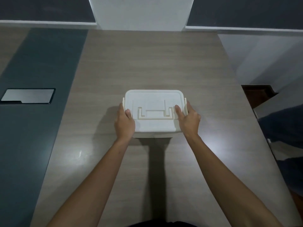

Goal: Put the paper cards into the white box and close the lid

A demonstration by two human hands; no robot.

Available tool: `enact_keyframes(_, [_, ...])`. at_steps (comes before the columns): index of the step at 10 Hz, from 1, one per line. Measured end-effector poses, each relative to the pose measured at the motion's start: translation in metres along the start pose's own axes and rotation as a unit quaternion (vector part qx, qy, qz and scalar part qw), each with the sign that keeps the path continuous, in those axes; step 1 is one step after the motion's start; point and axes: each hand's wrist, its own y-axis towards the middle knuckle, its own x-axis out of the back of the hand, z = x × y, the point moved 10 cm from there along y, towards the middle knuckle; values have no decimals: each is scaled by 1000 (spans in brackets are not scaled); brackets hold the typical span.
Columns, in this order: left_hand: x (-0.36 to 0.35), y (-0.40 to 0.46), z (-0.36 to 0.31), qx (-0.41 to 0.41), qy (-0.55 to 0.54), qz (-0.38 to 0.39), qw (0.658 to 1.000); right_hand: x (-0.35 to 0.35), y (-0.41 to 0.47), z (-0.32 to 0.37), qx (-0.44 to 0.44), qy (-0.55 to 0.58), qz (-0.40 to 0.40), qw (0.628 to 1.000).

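tabletop (pixel 114 66): wood-grain, dark panel at 9 o'clock | white box (pixel 154 128): centre, lid (pixel 152 99) on, seemingly flush | left hand (pixel 124 123): clasps box's 9 o'clock side, thumb on lid | right hand (pixel 188 120): clasps 3 o'clock side, thumb on lid

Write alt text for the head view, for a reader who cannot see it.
Seen from above, a person's left hand and right hand hold the two short sides of a white box with its lid on, standing on a wood-grain table. No paper cards are visible. A dark strip with a metal plate runs along the left.
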Motion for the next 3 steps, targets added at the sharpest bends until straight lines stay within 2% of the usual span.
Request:
enact_keyframes(2, [-4,18,-8,8,-15,7,1000,-12,21,4,-11,-5,15,1000])
enact_keyframes(3, [-4,24,-3,15,-61,18,998,-14,19,-11,-60,38,40,997])
